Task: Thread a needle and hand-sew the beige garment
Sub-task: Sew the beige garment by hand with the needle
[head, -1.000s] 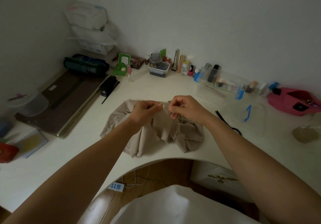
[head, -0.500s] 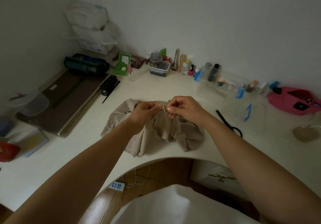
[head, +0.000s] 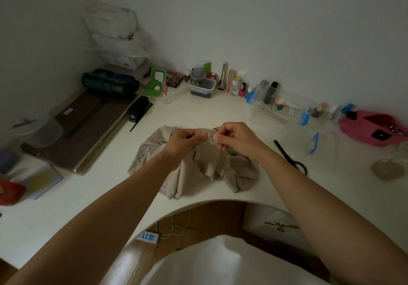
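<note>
Left grip and right grip, close together, each pinch a raised fold of crumpled beige fabric garment on white bench.

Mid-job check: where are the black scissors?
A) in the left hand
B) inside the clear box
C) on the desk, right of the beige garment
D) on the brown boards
C: the black scissors lie flat on the desk, right of the beige garment.

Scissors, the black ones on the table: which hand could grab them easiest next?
Right, probably. The black scissors lie beside the arm of the right hand; the left hand is farther, across the beige fabric garment both hands pinch.
</note>
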`<action>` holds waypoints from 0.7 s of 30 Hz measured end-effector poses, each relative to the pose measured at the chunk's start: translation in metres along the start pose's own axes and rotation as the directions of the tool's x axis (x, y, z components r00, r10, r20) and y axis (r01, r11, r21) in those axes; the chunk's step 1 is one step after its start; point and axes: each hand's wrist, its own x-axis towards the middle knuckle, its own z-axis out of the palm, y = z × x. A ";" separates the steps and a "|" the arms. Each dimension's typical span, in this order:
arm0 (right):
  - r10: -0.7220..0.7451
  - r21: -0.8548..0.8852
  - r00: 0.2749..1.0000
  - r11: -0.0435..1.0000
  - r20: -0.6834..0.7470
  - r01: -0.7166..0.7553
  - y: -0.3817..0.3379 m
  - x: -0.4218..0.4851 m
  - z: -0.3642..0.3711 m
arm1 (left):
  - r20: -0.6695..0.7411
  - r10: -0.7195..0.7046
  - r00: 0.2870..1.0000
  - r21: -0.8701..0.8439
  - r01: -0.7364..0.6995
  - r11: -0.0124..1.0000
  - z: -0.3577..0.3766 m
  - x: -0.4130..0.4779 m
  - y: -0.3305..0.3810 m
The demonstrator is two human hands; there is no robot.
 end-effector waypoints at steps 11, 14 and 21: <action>0.022 -0.075 1.000 0.997 0.001 -0.022 -0.003 -0.002 -0.001 | -0.064 0.047 0.997 0.078 -0.042 0.996 0.007 -0.005 0.002; 0.027 -0.097 1.000 0.995 -0.003 -0.027 -0.005 -0.003 0.000 | -0.070 0.073 0.995 0.089 -0.066 0.994 0.008 -0.007 0.003; 0.028 -0.179 0.998 0.983 -0.048 -0.036 -0.007 -0.004 0.002 | -0.104 0.149 0.983 0.176 -0.129 0.976 0.012 -0.007 0.002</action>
